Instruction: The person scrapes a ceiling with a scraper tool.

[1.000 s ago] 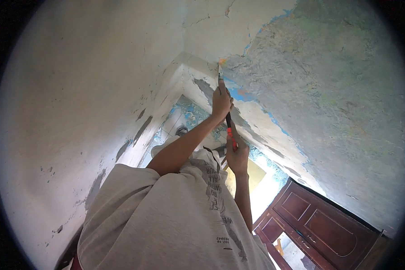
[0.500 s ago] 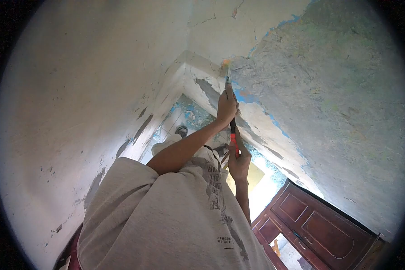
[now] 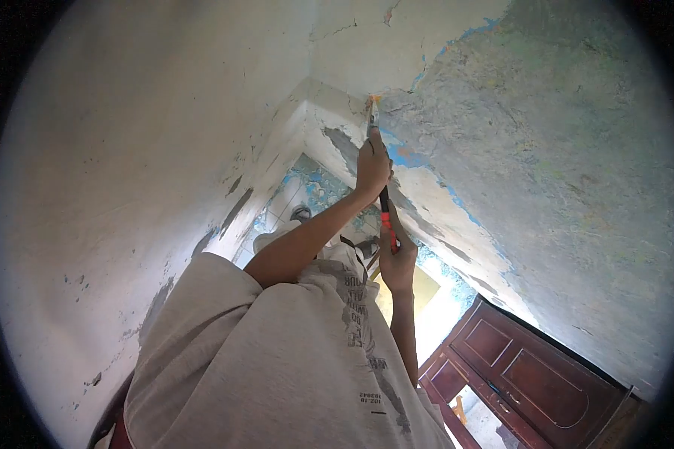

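A long-handled scraper [image 3: 385, 200] with a black and red handle runs up toward the wall. My left hand [image 3: 372, 166] is wrapped round its upper part, just below the metal blade. Lower down, my right hand [image 3: 398, 262] grips the red end of the handle. The blade's tip meets the wall at a small orange patch [image 3: 375, 98], by the border between the cream paint [image 3: 359, 56] and the bare grey plaster [image 3: 532, 142]. Blue paint [image 3: 406, 155] shows along that border, right of my left hand.
A wall corner [image 3: 305, 105] lies left of the blade. Blue-green flakes [image 3: 318, 183] litter the tiled floor [image 3: 284, 202] around my feet. At the lower right stands a dark red-brown panelled wooden piece [image 3: 532, 374]. A yellowish flat thing [image 3: 419, 292] lies behind my right forearm.
The scraper blade has shifted slightly left and up along the paint edge, over the orange patch. Both hands have moved a little left with it, keeping their grip.
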{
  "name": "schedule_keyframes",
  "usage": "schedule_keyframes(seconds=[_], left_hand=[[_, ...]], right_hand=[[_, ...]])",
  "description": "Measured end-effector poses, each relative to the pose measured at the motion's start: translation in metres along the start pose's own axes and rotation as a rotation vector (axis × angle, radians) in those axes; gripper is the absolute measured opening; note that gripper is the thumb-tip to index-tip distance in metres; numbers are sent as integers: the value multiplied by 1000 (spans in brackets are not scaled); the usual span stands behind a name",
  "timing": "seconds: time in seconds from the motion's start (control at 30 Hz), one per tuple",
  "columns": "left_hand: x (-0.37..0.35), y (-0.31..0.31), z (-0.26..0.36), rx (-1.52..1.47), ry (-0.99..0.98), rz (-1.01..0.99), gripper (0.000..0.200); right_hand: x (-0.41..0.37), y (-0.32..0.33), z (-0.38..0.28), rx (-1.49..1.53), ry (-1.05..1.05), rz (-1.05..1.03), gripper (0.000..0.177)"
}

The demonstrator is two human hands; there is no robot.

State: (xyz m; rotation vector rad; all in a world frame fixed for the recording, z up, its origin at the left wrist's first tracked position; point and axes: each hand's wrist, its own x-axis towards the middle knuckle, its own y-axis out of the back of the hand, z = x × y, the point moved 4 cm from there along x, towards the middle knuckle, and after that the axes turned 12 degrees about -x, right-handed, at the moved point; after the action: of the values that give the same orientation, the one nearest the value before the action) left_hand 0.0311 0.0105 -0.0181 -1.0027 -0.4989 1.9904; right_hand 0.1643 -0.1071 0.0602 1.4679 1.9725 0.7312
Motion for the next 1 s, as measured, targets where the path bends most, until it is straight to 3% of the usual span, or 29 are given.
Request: schedule_keyframes(seconds=[0.13,0.27,0.4,0.53,0.67,0.93,1.0], left_hand=[[-16,-10,-10,18,58,-37,47],[23,20,-30,-162,-8,-117,47],[-12,-6,-7,18,30,-51,49],[10,10,-16,-92,40,-51,50],[-3,2,-13,23,20,-49,51],[-2,2,-10,-64,-1,-37,52],[-2,-5,-6,48,5,-6,51]], right_hand=[[-13,2,11,98,22,34,45],[2,0,-8,-165,-78,-132,45],[-11,-6,11,27,42,61,47],[-2,-7,-1,-113,25,5,48],[-9,-7,4,-28,3,35,47],[-10,-10,6,-4,31,70,47],[-5,-6,4,-1,61,104,47]])
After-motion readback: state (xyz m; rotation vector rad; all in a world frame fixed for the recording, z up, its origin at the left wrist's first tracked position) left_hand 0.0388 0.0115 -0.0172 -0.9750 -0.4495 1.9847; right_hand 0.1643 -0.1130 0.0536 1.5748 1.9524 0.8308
